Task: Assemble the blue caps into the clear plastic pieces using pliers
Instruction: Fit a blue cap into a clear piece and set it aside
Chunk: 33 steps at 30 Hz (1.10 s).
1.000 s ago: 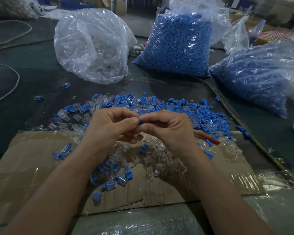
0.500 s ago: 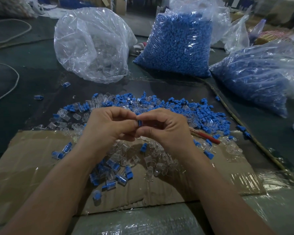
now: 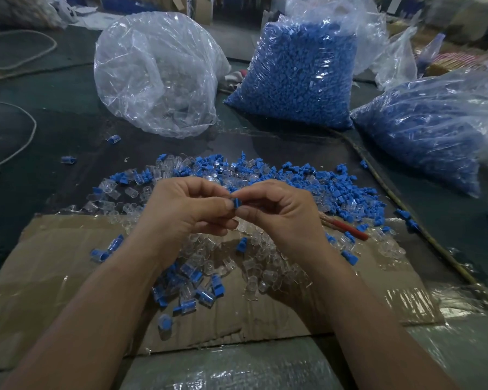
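The cardboard sheet (image 3: 54, 277) carries your heap of clear plastic pieces (image 3: 254, 280) and blue caps (image 3: 344, 192). Above it your left hand (image 3: 181, 206) and right hand (image 3: 282, 212) meet; red-handled pliers (image 3: 347, 228) lie unheld nearby. Both hands' fingertips pinch the held cap (image 3: 236, 203): judged light, rigid, slippery. Hold its flat sides.

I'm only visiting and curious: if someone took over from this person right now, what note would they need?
The left hand and right hand both pinch one blue cap above the pile; any clear piece with it is hidden.
Red-handled pliers lie untouched beside the right hand.
Done: a few joined pieces on the cardboard.
Left: the mixed pile of caps and clear pieces.
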### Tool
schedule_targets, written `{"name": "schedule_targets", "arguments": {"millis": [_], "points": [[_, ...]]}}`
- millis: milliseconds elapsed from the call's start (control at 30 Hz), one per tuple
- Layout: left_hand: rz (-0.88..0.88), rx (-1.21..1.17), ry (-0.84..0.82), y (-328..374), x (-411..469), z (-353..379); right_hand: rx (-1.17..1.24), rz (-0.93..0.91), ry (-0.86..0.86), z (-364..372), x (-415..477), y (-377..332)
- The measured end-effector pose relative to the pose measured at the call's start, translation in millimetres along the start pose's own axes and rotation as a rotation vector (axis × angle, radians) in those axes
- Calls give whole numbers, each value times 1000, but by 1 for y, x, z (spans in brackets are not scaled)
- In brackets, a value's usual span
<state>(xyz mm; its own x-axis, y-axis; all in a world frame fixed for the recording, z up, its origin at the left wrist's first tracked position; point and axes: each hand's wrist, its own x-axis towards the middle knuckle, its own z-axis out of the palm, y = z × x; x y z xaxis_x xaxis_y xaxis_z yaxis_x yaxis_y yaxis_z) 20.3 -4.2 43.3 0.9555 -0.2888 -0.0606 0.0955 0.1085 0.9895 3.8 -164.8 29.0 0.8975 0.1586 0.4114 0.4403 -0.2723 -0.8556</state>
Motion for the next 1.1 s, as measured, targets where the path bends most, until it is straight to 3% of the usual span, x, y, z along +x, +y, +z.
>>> {"name": "schedule_targets", "arguments": {"millis": [633,1100], "points": [[-12,-60,-70,3,-2,-2,-85,-188,114,0,-1,1],[-44,-38,-53,0,-1,-1,-159,-210,75,-1,0,2]]}}
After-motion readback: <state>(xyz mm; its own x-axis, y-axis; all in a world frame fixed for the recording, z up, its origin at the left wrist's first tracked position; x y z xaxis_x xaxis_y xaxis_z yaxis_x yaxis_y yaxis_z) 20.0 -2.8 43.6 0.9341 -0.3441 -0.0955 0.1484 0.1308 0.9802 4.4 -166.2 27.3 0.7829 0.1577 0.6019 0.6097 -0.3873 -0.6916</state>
